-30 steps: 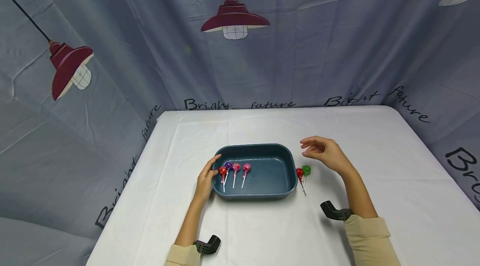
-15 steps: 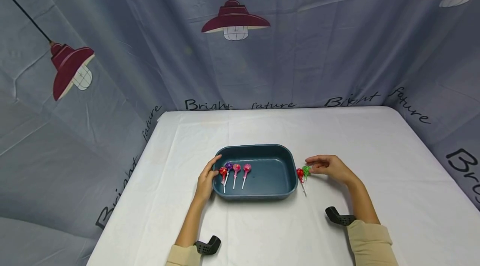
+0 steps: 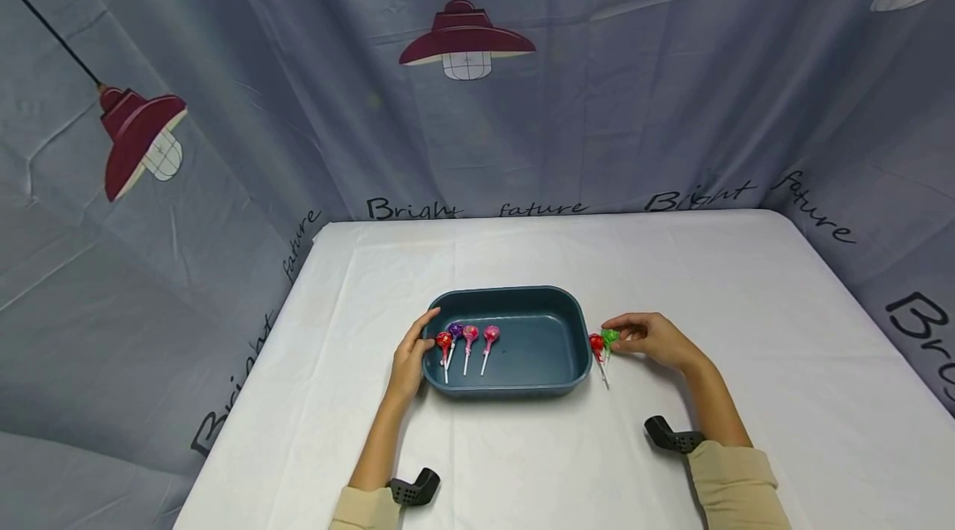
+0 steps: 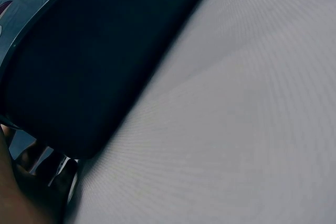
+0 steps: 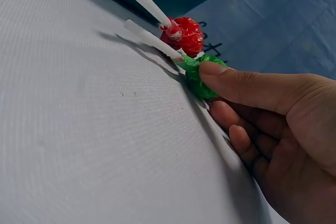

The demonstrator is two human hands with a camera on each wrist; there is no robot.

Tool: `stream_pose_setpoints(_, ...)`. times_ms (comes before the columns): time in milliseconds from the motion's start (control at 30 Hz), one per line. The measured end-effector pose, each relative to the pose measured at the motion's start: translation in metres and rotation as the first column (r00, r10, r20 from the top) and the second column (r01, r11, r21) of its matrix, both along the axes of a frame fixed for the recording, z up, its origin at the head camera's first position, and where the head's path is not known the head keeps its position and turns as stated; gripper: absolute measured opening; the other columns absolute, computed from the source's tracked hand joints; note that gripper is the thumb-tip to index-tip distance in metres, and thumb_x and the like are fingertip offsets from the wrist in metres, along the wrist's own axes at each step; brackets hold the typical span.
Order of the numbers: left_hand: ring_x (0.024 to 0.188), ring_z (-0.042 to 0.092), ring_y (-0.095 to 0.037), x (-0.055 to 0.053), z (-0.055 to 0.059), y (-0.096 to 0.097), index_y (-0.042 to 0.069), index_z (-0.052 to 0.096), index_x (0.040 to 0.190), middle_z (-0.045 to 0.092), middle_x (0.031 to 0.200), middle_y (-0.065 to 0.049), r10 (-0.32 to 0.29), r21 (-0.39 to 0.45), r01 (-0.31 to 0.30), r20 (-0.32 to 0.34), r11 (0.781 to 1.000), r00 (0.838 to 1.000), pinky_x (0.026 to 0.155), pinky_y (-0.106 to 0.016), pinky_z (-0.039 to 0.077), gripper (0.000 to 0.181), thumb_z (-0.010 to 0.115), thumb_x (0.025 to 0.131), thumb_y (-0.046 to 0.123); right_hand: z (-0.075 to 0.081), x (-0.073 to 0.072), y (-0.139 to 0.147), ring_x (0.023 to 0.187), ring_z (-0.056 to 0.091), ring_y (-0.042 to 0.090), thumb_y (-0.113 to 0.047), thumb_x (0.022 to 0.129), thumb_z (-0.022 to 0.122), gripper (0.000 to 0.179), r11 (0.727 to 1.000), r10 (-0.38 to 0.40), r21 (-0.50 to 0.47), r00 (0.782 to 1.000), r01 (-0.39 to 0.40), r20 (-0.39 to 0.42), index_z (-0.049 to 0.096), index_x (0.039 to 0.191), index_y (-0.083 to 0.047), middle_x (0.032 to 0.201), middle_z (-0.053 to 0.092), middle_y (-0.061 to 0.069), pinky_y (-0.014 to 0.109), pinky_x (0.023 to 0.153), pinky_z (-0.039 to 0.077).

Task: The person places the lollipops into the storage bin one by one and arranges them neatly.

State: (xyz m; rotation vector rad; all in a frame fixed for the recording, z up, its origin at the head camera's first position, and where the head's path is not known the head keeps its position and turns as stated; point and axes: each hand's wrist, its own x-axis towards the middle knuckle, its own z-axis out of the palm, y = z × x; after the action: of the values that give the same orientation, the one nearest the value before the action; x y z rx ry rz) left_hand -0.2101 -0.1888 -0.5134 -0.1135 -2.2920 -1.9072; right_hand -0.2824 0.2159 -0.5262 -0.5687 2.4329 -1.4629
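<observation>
A dark teal rectangular tray [image 3: 537, 349] stands on the white table, with several wrapped lollipops at its left side: a red one [image 3: 443, 342], a purple one [image 3: 456, 330] and two pink ones [image 3: 470, 333]. My left hand [image 3: 405, 366] holds the tray's left end, thumb at the rim and fingers along the outer wall. Just outside the tray's right end, a red lollipop [image 5: 185, 36] and a green lollipop [image 5: 195, 81] lie side by side. My right hand [image 5: 286, 124] pinches the green wrapped head; the thumb shows, while the opposing fingertip is partly hidden behind the candy.
A white cloth [image 3: 522, 464] covers the table. Behind it and at both sides hangs a grey-blue curtain [image 3: 612, 115] printed with lamps and lettering. Black wrist cameras [image 3: 415, 488] sit on both forearms below beige sleeves.
My right hand has come down from above the loose lollipops and now pinches the green one. My left hand and the tray have stayed in place.
</observation>
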Motion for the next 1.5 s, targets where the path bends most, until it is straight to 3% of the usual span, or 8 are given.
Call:
stream_pose_setpoints(200,0.132,0.029,-0.02,-0.001,-0.001,0.0,0.011,0.05,0.134,0.04,0.142,-0.007,0.004,0.0,-0.004,-0.001,1.0,1.0,0.108,-0.04,0.02,0.049,0.04,0.087,-0.001,0.001,0.001,0.004,0.077,0.054,0.017,-0.008,0.076,0.073,0.037,1.0,0.001,-0.013,1.0,-0.001,-0.013,0.063,0.11,0.005,0.09,0.062,0.015,0.021,0.064,0.046)
stream_pose_setpoints(433,0.133,0.028,-0.018,-0.014,-0.027,-0.008,0.021,0.052,0.133,0.04,0.142,-0.001,-0.001,0.04,0.001,0.006,0.999,1.0,0.109,-0.04,0.018,0.05,0.04,0.089,-0.001,0.006,0.003,0.016,0.083,0.058,0.016,-0.011,0.078,0.072,0.039,1.0,0.009,-0.001,1.0,-0.009,0.026,0.062,0.112,0.005,0.1,0.063,0.015,0.021,0.07,0.049)
stream_pose_setpoints(600,0.131,0.03,-0.014,-0.015,-0.031,-0.008,0.026,0.053,0.131,0.042,0.14,0.004,0.023,0.019,-0.023,-0.011,1.0,1.0,0.108,-0.037,0.02,0.05,0.041,0.088,0.002,0.023,0.005,0.02,0.086,0.06,0.014,-0.011,0.079,0.071,0.04,0.998,0.011,-0.066,0.999,-0.009,0.039,0.06,0.115,0.004,0.105,0.062,0.016,0.024,0.073,0.051)
stream_pose_setpoints(800,0.133,0.028,-0.019,-0.011,-0.02,-0.007,0.019,0.052,0.132,0.041,0.141,-0.002,0.005,0.041,-0.005,-0.003,0.999,1.0,0.108,-0.04,0.018,0.05,0.039,0.09,-0.004,0.057,0.005,0.004,0.094,0.059,0.015,-0.018,0.079,0.071,0.042,0.996,0.012,-0.087,1.0,-0.012,-0.003,0.061,0.117,-0.002,0.113,0.06,0.014,0.024,0.078,0.05)
stream_pose_setpoints(1033,0.134,0.027,-0.023,0.0,0.001,0.0,0.009,0.049,0.134,0.038,0.143,-0.009,0.0,0.009,0.0,0.006,1.0,1.0,0.108,-0.042,0.018,0.048,0.039,0.089,-0.003,0.084,-0.001,-0.03,0.097,0.058,0.02,-0.014,0.08,0.07,0.036,0.984,0.123,-0.12,0.99,-0.131,-0.068,0.063,0.114,-0.005,0.112,0.061,0.011,0.029,0.081,0.049)
stream_pose_setpoints(1233,0.133,0.028,-0.022,0.001,0.002,-0.001,0.01,0.049,0.135,0.039,0.142,-0.008,0.0,0.0,0.0,0.008,1.0,1.0,0.108,-0.042,0.019,0.048,0.039,0.09,-0.003,0.083,-0.013,-0.064,0.092,0.06,0.023,-0.008,0.079,0.07,0.034,0.962,0.23,-0.127,0.969,-0.241,-0.093,0.064,0.111,-0.004,0.108,0.063,0.011,0.032,0.077,0.05)
stream_pose_setpoints(1500,0.133,0.028,-0.022,-0.001,0.0,-0.001,0.01,0.049,0.134,0.039,0.142,-0.009,-0.005,0.017,0.005,0.007,1.0,1.0,0.108,-0.041,0.019,0.048,0.039,0.089,-0.002,0.071,-0.024,-0.109,0.092,0.06,0.024,-0.006,0.079,0.07,0.032,0.952,0.298,-0.06,0.953,-0.301,-0.061,0.064,0.11,-0.003,0.107,0.064,0.009,0.03,0.078,0.051)
